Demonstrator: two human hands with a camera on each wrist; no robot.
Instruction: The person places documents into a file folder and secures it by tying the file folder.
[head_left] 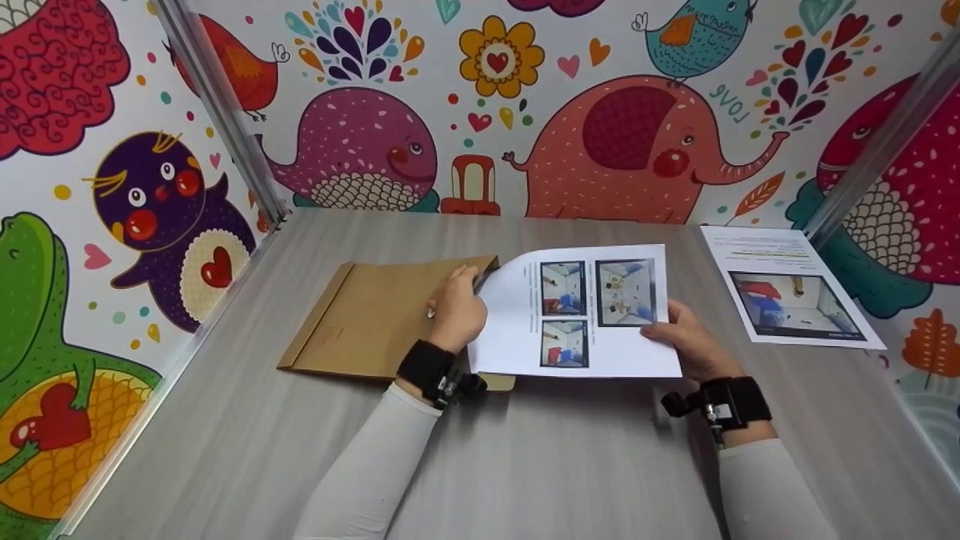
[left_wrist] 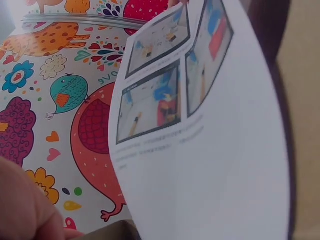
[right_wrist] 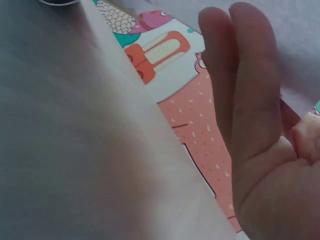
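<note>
Pinching the sheet (head_left: 574, 330) with our right hand (head_left: 694, 345), we've got thumb on top. Our left hand (head_left: 459, 311) grips the envelope (head_left: 390, 315), fingers curled, beside the sheet.

On my head view the light is even and bright, with soft shadows on the bench (head_left: 555, 457). My wrist views look dimmer: the left blurs the printed sheet's (left_wrist: 215, 175) text, the right looks hazy.
</note>
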